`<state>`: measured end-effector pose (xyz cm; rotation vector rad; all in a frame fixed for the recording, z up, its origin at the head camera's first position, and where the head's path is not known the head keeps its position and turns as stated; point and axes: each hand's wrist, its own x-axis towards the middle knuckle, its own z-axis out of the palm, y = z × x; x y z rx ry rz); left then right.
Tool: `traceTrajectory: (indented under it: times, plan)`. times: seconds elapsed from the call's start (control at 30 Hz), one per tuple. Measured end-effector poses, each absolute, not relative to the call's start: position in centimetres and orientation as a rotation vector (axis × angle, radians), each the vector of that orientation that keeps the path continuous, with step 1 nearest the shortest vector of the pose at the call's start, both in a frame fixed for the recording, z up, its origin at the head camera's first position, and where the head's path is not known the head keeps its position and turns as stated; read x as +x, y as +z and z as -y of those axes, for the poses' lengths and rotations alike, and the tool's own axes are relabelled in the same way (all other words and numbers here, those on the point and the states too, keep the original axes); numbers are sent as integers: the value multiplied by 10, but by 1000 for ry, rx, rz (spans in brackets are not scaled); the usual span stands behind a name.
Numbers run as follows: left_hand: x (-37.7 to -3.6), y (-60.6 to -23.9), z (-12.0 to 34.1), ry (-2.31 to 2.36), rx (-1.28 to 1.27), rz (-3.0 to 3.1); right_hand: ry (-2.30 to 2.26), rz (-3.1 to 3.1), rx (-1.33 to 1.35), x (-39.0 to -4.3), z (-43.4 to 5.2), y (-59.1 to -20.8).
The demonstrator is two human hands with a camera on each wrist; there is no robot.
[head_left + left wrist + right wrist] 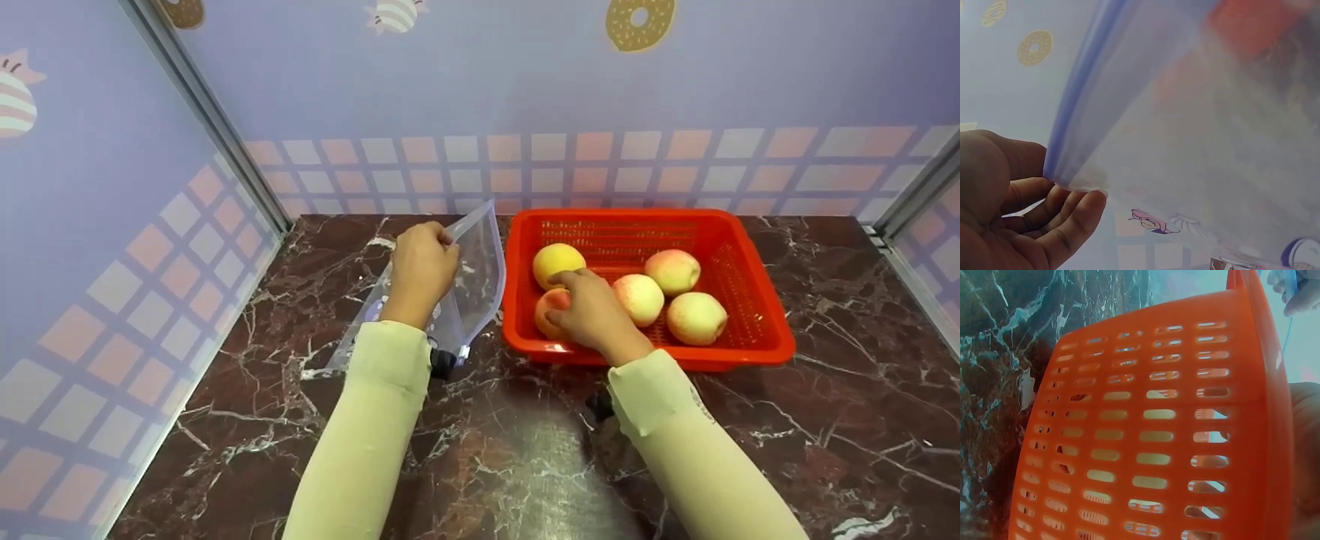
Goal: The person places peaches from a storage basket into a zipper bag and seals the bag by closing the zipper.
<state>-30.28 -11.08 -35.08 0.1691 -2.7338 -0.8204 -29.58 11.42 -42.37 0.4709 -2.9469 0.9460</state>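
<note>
My left hand (424, 259) pinches the upper edge of a clear zip bag (480, 259) with a purple-blue rim and printed pictures. In the left wrist view, thumb and fingers hold a corner of that bag (1185, 140), which spreads open to the right. My right hand (592, 311) reaches into a red plastic basket (765, 330), its thumb and fingers curled round a reddish peach (551, 311) at the near left. Just behind that lies a yellow peach (559, 262). The right wrist view mostly shows the slotted basket wall (1129, 427), hiding the fingers.
Three more pink-and-yellow peaches, one of them this peach (697, 319), lie in the basket's middle and right. The dark marbled tabletop (247, 442) meets a patterned back wall (480, 90) and a side wall (97, 247) at the left.
</note>
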Motion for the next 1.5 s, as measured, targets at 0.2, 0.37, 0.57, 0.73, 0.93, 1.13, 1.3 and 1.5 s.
traceTrajectory:
  times: [0.2,0.37,0.57,0.73,0.93,1.13,1.3,1.5]
  plan:
    - [-303,-351,107,-786,150,2738,920,3010,488,-297,-117,-426]
    - [-302,-353,104,-792,142,2730,895,3046,509,-301,-117,-426]
    - [-304,-354,102,-771,128,2722,880,3097,511,-303,-117,-424]
    - [-305,-355,98,-766,129,2733,870,3125,509,-306,-120,-425]
    - [-305,-355,96,-761,150,2746,866,3145,510,-308,-118,-429]
    - [-303,-356,96,-767,154,2743,848,3153,517,-310,-116,-435]
    - [-304,-354,95,-768,144,2730,827,3148,546,-312,-115,-436]
    - [-306,-352,94,-790,113,2717,804,3142,575,-315,-113,-436]
